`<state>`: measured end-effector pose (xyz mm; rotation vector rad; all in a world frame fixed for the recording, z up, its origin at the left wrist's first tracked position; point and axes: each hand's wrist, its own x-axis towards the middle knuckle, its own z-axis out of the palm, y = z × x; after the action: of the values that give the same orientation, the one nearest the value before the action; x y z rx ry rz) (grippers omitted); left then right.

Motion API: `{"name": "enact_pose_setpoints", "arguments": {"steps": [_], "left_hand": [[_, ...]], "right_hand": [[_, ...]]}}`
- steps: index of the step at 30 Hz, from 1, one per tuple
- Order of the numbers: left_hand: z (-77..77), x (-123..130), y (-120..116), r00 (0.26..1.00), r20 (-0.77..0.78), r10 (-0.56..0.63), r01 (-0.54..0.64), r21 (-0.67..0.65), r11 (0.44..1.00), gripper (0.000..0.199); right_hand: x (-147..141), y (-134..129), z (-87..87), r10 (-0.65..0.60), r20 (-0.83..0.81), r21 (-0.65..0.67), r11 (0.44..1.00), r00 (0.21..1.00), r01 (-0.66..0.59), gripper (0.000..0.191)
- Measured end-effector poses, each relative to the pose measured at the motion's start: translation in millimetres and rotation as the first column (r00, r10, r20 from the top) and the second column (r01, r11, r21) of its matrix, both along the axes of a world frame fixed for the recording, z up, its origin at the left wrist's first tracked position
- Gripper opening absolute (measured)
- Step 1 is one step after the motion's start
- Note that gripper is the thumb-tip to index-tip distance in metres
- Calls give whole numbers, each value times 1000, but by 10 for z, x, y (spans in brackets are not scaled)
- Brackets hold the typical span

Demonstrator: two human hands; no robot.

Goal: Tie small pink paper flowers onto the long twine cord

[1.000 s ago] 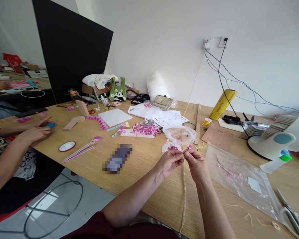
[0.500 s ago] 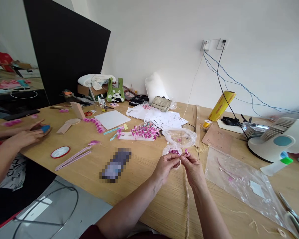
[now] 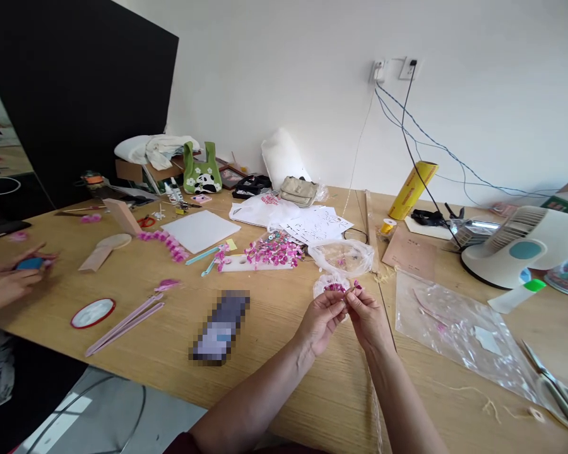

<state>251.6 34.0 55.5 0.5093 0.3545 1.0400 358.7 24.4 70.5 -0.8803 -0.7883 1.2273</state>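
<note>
My left hand (image 3: 320, 320) and my right hand (image 3: 368, 318) meet fingertip to fingertip above the table, both closed in a pinch. A small magenta flower (image 3: 357, 285) pokes up from the fingers of my right hand. Its stem runs toward my left fingertips, which appear to pinch it too, though the exact grip is hidden. Just behind the hands sits a white plastic bag (image 3: 322, 282) with magenta pieces (image 3: 335, 287) in it. Farther back, a clear-white plastic bag (image 3: 343, 255) lies crumpled. A twisted cord (image 3: 375, 403) hangs below my right wrist.
Magenta flower stems (image 3: 274, 252) lie on a white holder. A phone (image 3: 221, 328) is left of my arms. Scissors (image 3: 551, 384), a clear plastic sheet (image 3: 459, 321) and a fan (image 3: 515, 249) are at right. A co-worker's hands (image 3: 14, 280) hold something blue at far left.
The view has swung slightly right, so the table items shift left. My hands stay together at the flower, with small finger movements. The co-worker's hands are now partly out of frame.
</note>
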Motion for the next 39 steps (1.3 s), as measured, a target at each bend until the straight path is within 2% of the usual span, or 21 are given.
{"name": "enact_pose_setpoints", "arguments": {"steps": [6, 13, 16, 21, 27, 33, 35, 39], "left_hand": [[1, 55, -21, 997, 21, 67, -69, 78, 995, 19], [-51, 140, -66, 998, 21, 65, -67, 117, 991, 19], [-62, 188, -122, 998, 34, 60, -63, 117, 991, 19], [-73, 233, -247, 999, 22, 45, -47, 83, 995, 21], [-54, 286, -279, 999, -33, -20, 23, 88, 996, 23], [82, 427, -325, 990, -111, -93, 110, 166, 980, 27], [97, 481, -353, 987, -86, -137, 148, 138, 979, 24], [47, 552, -360, 983, -30, -182, 183, 1, 983, 18]], "right_hand": [[-11, -27, -39, -7, -116, -25, 1000, 993, 4, 19], [-1, -127, -25, -19, -189, -1, 1000, 982, 19, 21], [75, -171, -1, -30, -154, 13, 999, 988, 32, 21], [344, -255, 101, -157, -99, 89, 982, 983, 166, 19], [540, -397, 237, -175, 68, 177, 971, 982, 161, 19], [591, -452, 110, -226, 235, 171, 967, 945, 188, 15], [607, -466, 67, -213, 270, 168, 971, 939, 172, 15], [639, -470, 22, -212, 315, 166, 972, 925, 166, 17]]}}
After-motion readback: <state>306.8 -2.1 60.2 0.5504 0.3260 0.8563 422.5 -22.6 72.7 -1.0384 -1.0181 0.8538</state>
